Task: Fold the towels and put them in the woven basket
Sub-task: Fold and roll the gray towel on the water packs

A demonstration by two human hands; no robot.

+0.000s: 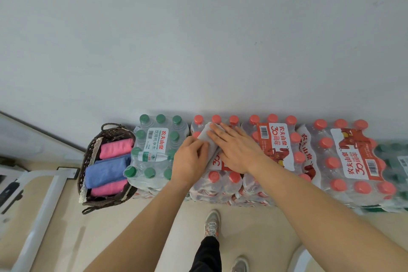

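A small grey towel (pixel 208 142), folded into a narrow strip, lies on top of a pack of red-capped water bottles (pixel 223 181). My left hand (pixel 189 157) grips its near left edge with curled fingers. My right hand (pixel 234 148) presses flat on it with fingers spread, covering most of it. The dark woven basket (pixel 85 161) stands on the floor to the left. It holds a pink folded towel (pixel 116 148) at the far end, a blue one (pixel 106 171) in the middle and another pink one (pixel 108 187) at the near end.
A green-capped bottle pack (pixel 154 150) sits between the basket and the towel. More red-capped packs (pixel 351 157) run to the right along a grey wall. My shoes (pixel 212 223) stand on the beige floor below. A white frame (pixel 42 212) lies at left.
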